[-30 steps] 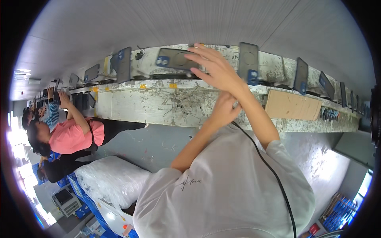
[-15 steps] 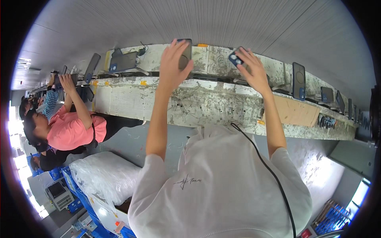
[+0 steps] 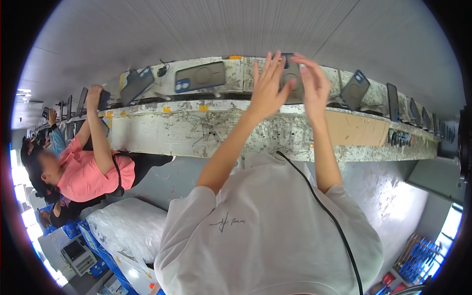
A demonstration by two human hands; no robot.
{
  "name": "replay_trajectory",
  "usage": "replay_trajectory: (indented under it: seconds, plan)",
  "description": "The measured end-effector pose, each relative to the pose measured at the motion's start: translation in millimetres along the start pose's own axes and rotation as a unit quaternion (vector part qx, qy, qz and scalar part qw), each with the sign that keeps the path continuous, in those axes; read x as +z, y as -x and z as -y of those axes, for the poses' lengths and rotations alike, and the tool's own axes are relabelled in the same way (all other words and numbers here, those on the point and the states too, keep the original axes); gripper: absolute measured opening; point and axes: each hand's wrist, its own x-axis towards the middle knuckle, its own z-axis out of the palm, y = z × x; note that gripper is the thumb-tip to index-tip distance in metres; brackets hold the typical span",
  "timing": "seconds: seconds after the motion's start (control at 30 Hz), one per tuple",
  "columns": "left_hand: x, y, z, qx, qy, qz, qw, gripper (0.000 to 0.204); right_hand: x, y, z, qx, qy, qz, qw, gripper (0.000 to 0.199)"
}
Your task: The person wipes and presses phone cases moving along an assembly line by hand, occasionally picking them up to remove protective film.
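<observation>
Both my hands are raised close together over the far strip of the worn bench. My left hand (image 3: pixel 268 93) is open, fingers stretched and thumb apart. To its right, my right hand (image 3: pixel 314 86) is slightly blurred, its fingers apart and curved. Between them is a grey phone case with a blue end (image 3: pixel 291 73), partly covered by my fingers; whether either hand touches it I cannot make out. Left of my hands lies another grey phone case with a blue camera frame and a ring on its back (image 3: pixel 200 77). A similar tilted phone case (image 3: pixel 356 90) is to the right.
More phone cases (image 3: pixel 392 102) line the strip on both sides. A co-worker in a pink top (image 3: pixel 96 172) stands at left, a hand on a dark case. The near bench ledge (image 3: pixel 162 132) is scuffed; brown board (image 3: pixel 356 129) lies on it. A plastic-wrapped bundle (image 3: pixel 130 228) is behind left.
My left hand has left the case it was over and moved right, beside my right hand. The left case now lies sideways. The view has shifted slightly.
</observation>
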Motion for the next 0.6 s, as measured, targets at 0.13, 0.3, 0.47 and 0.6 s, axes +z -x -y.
replay_trajectory:
  seconds: [0.13,0.3,0.47,0.6]
  plan:
    - [0.6,98.5,-20.3,-0.129,0.229,0.041,0.964,0.048,62.3,-6.0,-17.0,-0.062,0.093,0.175,0.978,0.027]
    - [-15.2,180.1,-13.2,-0.199,0.275,0.074,0.938,0.02,123.5,9.4,-67.0,0.006,0.562,0.126,0.817,0.107]
    - [-102.2,145.0,12.9,-0.138,0.079,-0.161,0.974,0.018,57.6,8.1,-95.0,0.021,0.627,0.104,0.771,0.125]
    - [-131.6,39.5,50.5,-0.039,-0.102,-0.168,0.98,0.025,-10.1,12.3,-97.3,0.022,0.621,0.072,0.78,0.125]
